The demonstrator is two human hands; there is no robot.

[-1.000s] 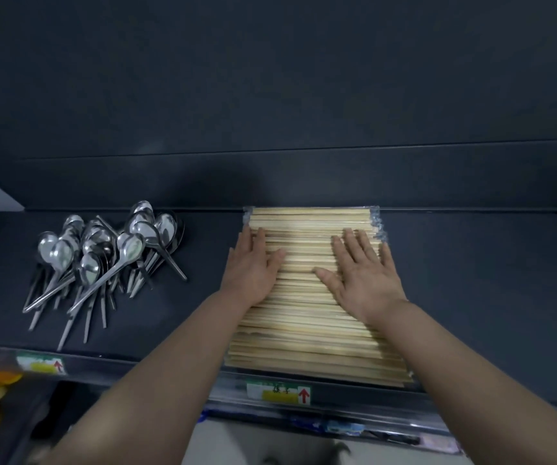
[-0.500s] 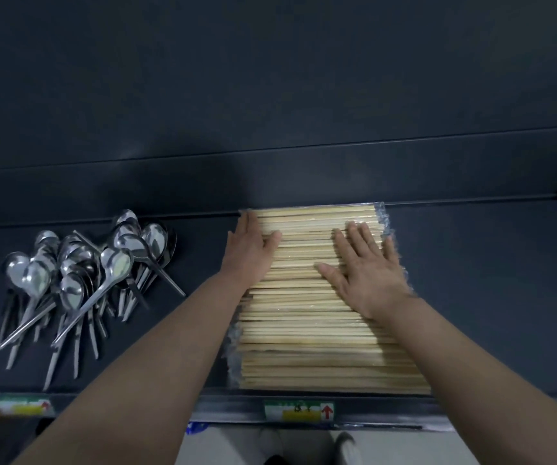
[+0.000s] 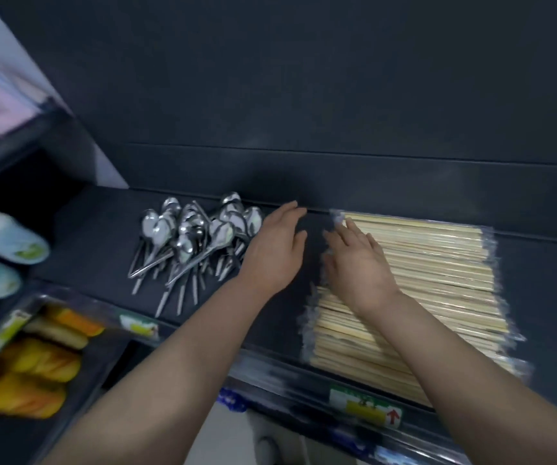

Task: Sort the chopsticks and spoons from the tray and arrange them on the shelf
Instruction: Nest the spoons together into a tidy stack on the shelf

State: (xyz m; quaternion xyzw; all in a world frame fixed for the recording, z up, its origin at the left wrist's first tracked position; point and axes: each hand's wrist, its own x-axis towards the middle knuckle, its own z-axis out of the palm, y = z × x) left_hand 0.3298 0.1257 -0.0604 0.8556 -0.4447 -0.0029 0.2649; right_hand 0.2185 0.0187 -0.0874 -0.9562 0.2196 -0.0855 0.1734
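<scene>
A flat layer of pale wooden chopsticks in clear wrappers (image 3: 438, 280) lies on the dark shelf (image 3: 96, 236), right of centre. A heap of metal spoons (image 3: 189, 239) lies on the shelf's left part, bowls toward the back. My left hand (image 3: 275, 253) hovers with fingers apart over the bare shelf between the spoons and the chopsticks, holding nothing. My right hand (image 3: 359, 263) rests flat, fingers spread, on the left edge of the chopsticks. No tray is in view.
The shelf's front rail carries price labels (image 3: 367, 406). To the left, a neighbouring rack holds pale slippers (image 3: 5, 241) above and yellow-orange packs (image 3: 35, 367) below. A dark back wall (image 3: 304, 95) rises behind the shelf.
Both hands slid left off the middle of the chopsticks; my left hand left them and now sits beside the spoons. The view swung left, bringing the neighbouring rack into sight.
</scene>
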